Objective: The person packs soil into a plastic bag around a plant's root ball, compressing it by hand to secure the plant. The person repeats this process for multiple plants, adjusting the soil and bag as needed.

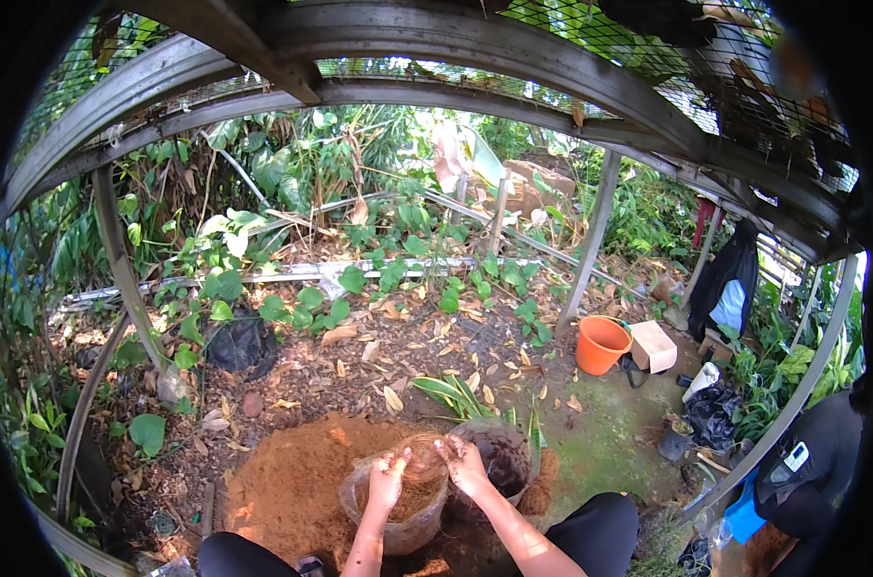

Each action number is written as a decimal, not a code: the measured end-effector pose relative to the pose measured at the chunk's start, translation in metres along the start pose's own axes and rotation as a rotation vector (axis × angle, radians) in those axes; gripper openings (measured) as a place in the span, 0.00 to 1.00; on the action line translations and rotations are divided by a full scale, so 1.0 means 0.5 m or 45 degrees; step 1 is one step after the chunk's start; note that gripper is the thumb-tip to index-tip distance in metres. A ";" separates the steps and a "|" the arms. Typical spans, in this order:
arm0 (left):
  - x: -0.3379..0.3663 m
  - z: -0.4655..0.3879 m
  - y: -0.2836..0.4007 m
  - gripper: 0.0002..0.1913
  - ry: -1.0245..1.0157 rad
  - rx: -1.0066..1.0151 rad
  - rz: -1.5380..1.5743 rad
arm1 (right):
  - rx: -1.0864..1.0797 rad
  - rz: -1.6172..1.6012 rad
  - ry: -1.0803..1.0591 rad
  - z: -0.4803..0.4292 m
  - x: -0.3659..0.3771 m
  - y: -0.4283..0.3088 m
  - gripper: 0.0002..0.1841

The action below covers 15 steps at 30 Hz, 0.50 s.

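Observation:
Between my two hands a loose tuft of brown coir-like fibre (pixel 423 459) is stretched out. My left hand (pixel 387 477) pinches its left side, while my right hand (pixel 466 467) grips the right side, with soil on the fingers. Below them stands a translucent plastic bag (pixel 415 535) with more fibre inside. Just right of it is a second clear plastic bag (pixel 526 461) holding dark soil (pixel 498 458), partly hidden by my right forearm. A mound of reddish-brown soil or coir dust (pixel 292 483) spreads to the left. Variegated snake plant leaves (pixel 451 397) lie behind the bags.
An orange bucket (pixel 601 346) and a cardboard box (pixel 651 348) stand at the right. Beyond a metal post (pixel 782 433), another person (pixel 804 461) sits near a blue object (pixel 742 511). A fibre bundle (pixel 543 483) lies beside the soil bag. Metal beams (pixel 465 32) cross overhead.

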<state>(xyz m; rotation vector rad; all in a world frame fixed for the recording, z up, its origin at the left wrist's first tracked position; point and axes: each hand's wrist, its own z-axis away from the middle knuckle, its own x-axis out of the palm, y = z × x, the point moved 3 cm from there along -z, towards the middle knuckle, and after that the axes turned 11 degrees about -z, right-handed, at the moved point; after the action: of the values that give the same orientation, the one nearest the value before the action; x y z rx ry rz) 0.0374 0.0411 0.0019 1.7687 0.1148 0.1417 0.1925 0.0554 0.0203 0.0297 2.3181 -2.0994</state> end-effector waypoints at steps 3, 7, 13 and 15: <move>-0.008 0.004 0.008 0.13 -0.273 -0.077 -0.285 | -0.097 0.362 -0.013 -0.009 -0.017 -0.019 0.16; 0.009 0.010 0.024 0.13 -0.271 0.123 -0.023 | -0.294 0.552 -0.327 0.005 -0.011 -0.046 0.15; -0.002 0.014 0.010 0.13 0.039 0.094 -0.564 | -0.232 0.298 -0.190 0.021 0.013 -0.045 0.16; 0.000 0.014 -0.001 0.14 0.038 -0.016 -0.596 | -0.221 0.306 -0.140 0.019 0.013 -0.036 0.16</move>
<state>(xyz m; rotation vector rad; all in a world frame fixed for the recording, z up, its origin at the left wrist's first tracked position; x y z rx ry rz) 0.0383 0.0344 0.0001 1.6818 0.5420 -0.1699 0.1853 0.0442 0.0373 0.1767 2.2929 -1.7401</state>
